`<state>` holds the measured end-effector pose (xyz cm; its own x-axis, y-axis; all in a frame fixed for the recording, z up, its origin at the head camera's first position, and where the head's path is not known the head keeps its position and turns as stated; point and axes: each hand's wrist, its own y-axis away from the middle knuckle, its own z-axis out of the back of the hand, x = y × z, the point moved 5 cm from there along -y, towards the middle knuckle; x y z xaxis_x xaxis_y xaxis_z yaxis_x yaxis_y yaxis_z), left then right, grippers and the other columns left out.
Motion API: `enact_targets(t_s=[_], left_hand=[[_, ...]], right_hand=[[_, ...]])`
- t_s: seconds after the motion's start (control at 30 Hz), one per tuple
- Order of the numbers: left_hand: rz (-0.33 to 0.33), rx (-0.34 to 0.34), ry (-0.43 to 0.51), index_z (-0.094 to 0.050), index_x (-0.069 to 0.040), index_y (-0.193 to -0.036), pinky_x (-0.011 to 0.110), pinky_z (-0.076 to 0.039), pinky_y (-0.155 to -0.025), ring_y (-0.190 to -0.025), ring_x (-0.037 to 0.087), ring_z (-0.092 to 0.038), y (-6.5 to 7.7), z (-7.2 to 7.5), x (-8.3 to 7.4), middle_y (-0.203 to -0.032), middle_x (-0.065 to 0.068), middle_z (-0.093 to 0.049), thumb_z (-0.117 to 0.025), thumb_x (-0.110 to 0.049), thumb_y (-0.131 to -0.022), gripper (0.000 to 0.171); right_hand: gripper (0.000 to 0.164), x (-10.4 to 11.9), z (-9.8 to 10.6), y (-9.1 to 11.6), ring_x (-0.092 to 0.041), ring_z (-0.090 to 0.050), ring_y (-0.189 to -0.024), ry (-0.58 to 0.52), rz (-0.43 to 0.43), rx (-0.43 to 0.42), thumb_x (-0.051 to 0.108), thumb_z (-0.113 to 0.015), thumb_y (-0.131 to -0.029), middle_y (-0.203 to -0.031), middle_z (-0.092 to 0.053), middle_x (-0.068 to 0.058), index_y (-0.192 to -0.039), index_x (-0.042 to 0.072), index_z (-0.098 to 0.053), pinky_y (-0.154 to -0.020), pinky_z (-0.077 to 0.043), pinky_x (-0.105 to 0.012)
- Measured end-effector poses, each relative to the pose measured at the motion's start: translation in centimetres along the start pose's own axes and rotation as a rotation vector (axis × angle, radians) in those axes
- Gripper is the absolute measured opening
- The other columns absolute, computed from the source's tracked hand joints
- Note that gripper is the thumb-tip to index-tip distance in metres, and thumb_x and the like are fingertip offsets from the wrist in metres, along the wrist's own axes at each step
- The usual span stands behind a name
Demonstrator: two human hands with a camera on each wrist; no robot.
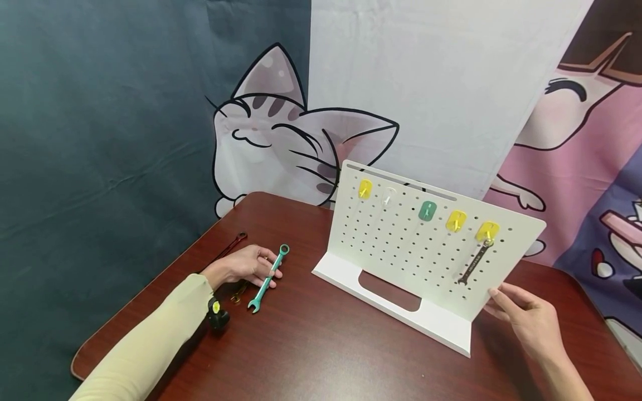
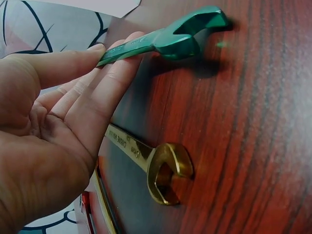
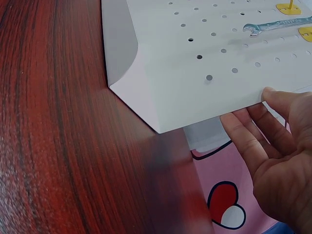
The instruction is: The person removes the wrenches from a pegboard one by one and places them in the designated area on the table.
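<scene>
My left hand [image 1: 244,263] pinches a green combination wrench [image 1: 264,288] by its shank, thumb on one side and fingers on the other. In the left wrist view its open end is over the table, with a shadow beneath. Below that hand lies a gold wrench [image 2: 168,170], partly hidden by the palm. A dark red wrench [image 1: 232,245] lies behind the left hand. My right hand [image 1: 531,322] holds the right edge of a white pegboard [image 1: 381,267] between thumb and fingers. From the board's rightmost hook hangs a silver-grey wrench [image 1: 473,264], open end down.
Along the board's upper part sit several hooks: a yellow hook [image 1: 365,189] at left, a clear hook [image 1: 388,197], a green hook [image 1: 428,211] and more yellow ones. The board's base [image 1: 446,327] stands on the brown table [image 1: 301,345]. Behind hangs a printed cloth [image 1: 441,83].
</scene>
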<state>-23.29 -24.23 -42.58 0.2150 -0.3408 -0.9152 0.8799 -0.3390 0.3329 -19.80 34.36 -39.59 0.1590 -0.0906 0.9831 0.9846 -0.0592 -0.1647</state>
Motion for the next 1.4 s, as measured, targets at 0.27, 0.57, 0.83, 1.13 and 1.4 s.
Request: enact_targets(t_s=[0.27, 0.57, 0.83, 1.13, 1.4], left_hand=[[0.028, -0.01, -0.019, -0.054, 0.012, -0.135, 0.033, -0.067, -0.073, -0.087, 0.023, -0.08, 0.09, 0.11, -0.01, -0.112, 0.018, -0.078, -0.063, 0.005, -0.096, 0.041], [0.055, -0.072, -0.021, -0.057, 0.013, -0.129, 0.032, -0.066, -0.071, -0.084, 0.023, -0.08, -0.07, 0.43, 0.03, -0.102, 0.015, -0.08, -0.066, 0.006, -0.096, 0.035], [0.071, -0.127, -0.034, -0.058, 0.011, -0.123, 0.034, -0.067, -0.071, -0.082, 0.024, -0.081, 0.26, 0.68, -0.1, -0.099, 0.017, -0.079, -0.07, 0.006, -0.095, 0.031], [0.076, -0.167, -0.07, -0.06, 0.01, -0.117, 0.033, -0.067, -0.07, -0.081, 0.023, -0.08, 0.55, 0.72, -0.43, -0.098, 0.02, -0.077, -0.073, 0.007, -0.093, 0.027], [0.067, -0.199, -0.11, -0.064, 0.011, -0.113, 0.03, -0.065, -0.065, -0.072, 0.017, -0.077, 0.71, 0.63, -0.59, -0.089, 0.015, -0.075, -0.074, 0.008, -0.091, 0.025]], right_hand=[[0.025, 0.08, -0.17, 0.06, -0.011, -0.08, -0.074, -0.04, 0.017, 0.002, 0.001, -0.072, -0.098, -0.096, -0.081, 0.013, -0.105, 0.024, -0.082, -0.068, -0.064, -0.026], [0.026, 0.12, -0.2, 0.11, -0.012, -0.08, -0.074, -0.063, 0.019, 0.004, 0.0, -0.072, -0.098, -0.095, -0.081, 0.012, -0.104, 0.023, -0.082, -0.068, -0.064, -0.027], [0.028, 0.12, -0.27, 0.1, -0.01, -0.08, -0.076, -0.1, 0.049, 0.003, -0.005, -0.07, -0.098, -0.095, -0.082, 0.008, -0.105, 0.019, -0.082, -0.069, -0.064, -0.031], [0.027, 0.02, -0.13, 0.07, -0.011, -0.08, -0.075, -0.062, 0.012, 0.0, -0.001, -0.071, -0.098, -0.095, -0.081, 0.011, -0.106, 0.023, -0.082, -0.069, -0.064, -0.028], [0.027, 0.01, -0.18, 0.08, -0.011, -0.08, -0.074, -0.054, 0.015, 0.0, 0.0, -0.071, -0.098, -0.094, -0.081, 0.012, -0.105, 0.025, -0.081, -0.068, -0.064, -0.028]])
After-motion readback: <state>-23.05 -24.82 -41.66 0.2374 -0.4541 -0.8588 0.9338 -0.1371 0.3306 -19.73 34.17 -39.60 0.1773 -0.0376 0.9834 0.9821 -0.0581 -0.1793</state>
